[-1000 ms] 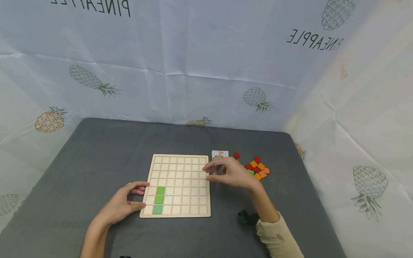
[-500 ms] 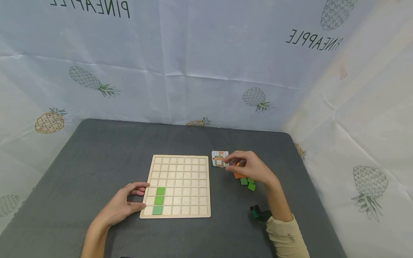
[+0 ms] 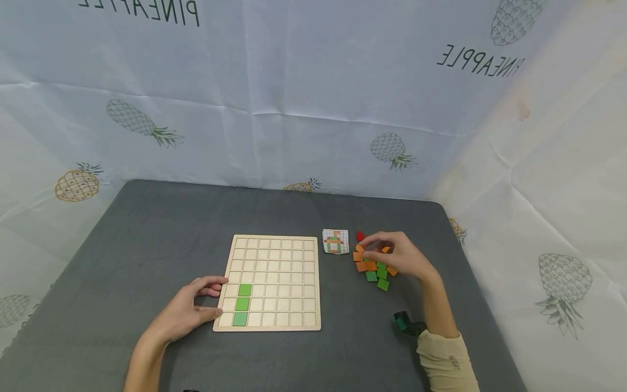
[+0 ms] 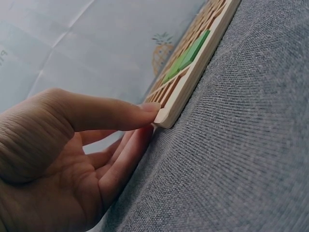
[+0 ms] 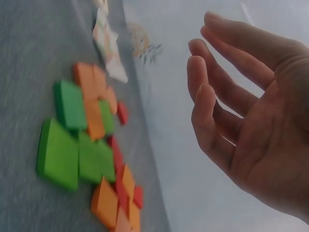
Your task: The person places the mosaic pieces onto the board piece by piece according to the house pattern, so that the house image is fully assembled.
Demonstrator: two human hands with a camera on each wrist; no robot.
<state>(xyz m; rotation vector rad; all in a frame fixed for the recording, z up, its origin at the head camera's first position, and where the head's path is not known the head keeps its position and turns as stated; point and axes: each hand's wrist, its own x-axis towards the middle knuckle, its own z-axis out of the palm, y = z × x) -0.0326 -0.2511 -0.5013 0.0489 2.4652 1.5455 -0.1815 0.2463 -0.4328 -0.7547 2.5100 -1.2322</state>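
My left hand (image 3: pixel 182 307) rests at the left edge of a wooden grid board (image 3: pixel 284 283). In the left wrist view its thumb (image 4: pixel 145 112) lies on the rim at the board's near corner. Three green square tiles (image 3: pixel 242 304) fill cells in one column on the board's left side. Over the loose tiles at the right hovers my right hand (image 3: pixel 399 255), thumb and fingers apart with nothing between them. Below it lie green (image 5: pixel 58 154), orange (image 5: pixel 94 118) and red tiles (image 5: pixel 122 112). In the head view, the hand hides part of this pile.
A small printed pattern card (image 3: pixel 336 242) lies between the board and the tiles. A dark band (image 3: pixel 409 324) is strapped by the right forearm. Grey cloth (image 3: pixel 294 359) covers the table, with a pineapple-print curtain (image 3: pixel 313 109) behind it.
My right hand has moved right, from the board's right edge past the card to above the loose tiles. The left hand and the board have stayed in place.
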